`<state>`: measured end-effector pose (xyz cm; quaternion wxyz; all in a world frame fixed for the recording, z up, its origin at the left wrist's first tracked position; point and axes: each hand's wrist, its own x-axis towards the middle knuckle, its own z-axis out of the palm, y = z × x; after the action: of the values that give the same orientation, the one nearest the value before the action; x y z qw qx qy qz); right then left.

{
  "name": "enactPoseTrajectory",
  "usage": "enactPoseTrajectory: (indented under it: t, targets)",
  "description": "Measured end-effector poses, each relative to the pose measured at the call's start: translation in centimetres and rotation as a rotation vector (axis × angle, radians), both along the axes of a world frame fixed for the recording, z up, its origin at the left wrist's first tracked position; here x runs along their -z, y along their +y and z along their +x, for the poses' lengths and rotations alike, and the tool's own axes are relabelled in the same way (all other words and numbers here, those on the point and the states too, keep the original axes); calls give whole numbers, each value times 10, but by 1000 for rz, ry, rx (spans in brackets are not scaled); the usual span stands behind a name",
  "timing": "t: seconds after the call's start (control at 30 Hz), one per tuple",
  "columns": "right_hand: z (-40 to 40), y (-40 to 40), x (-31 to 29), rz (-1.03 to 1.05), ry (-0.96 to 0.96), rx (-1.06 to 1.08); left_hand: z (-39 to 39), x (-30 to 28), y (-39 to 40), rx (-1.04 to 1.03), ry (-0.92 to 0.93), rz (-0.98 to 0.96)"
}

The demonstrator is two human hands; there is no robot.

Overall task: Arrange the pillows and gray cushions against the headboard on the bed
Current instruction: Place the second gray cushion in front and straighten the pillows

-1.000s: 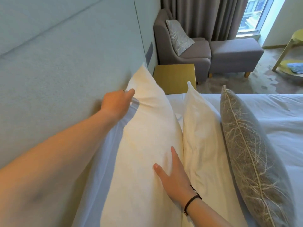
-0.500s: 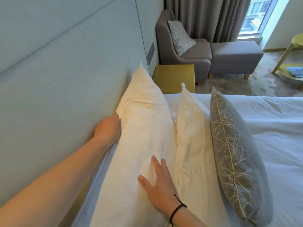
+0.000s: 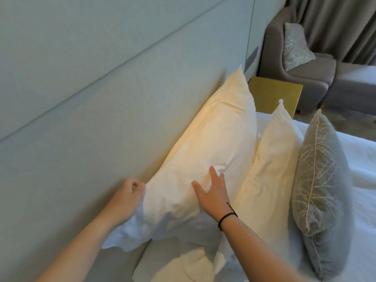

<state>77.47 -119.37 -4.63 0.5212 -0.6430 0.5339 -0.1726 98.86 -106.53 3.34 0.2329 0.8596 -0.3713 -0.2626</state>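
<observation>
A large white pillow stands on edge against the pale green padded headboard. My left hand is curled at its near end beside the headboard, fingers pinching the pillowcase edge. My right hand lies flat on the pillow's front face, fingers spread. A second white pillow leans against the first. A gray cushion with a pale branch pattern stands upright in front of that. Another white pillow shows partly at the bottom.
White bed sheet spreads to the right. A yellow bedside table stands past the pillows. Beyond it are a gray armchair holding a patterned cushion, a footstool, and gray curtains.
My left hand has slid down the headboard side from the pillow's upper edge to its near end. My right hand stays pressed on the front. The view has swung left.
</observation>
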Motion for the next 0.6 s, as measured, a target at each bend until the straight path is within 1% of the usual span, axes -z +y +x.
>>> enactPoseTrajectory:
  t: [0.07,0.13,0.23,0.3,0.5,0.6]
  targets:
    - [2,9,-3,-2,5,-21,4,-10,19,3,-52,0]
    - [2,16,-7,-5,4,-49,5,-18,34,36,-173,35]
    - [-1,22,-10,-26,4,-85,-3,-26,48,151,-538,143]
    - [-3,24,-10,-27,8,-111,-8,-29,53,206,-714,239]
    - [-9,23,-10,-22,5,-176,-4,-31,58,250,-895,492]
    - [-13,23,-7,-22,7,-191,-5,-26,55,304,-939,617]
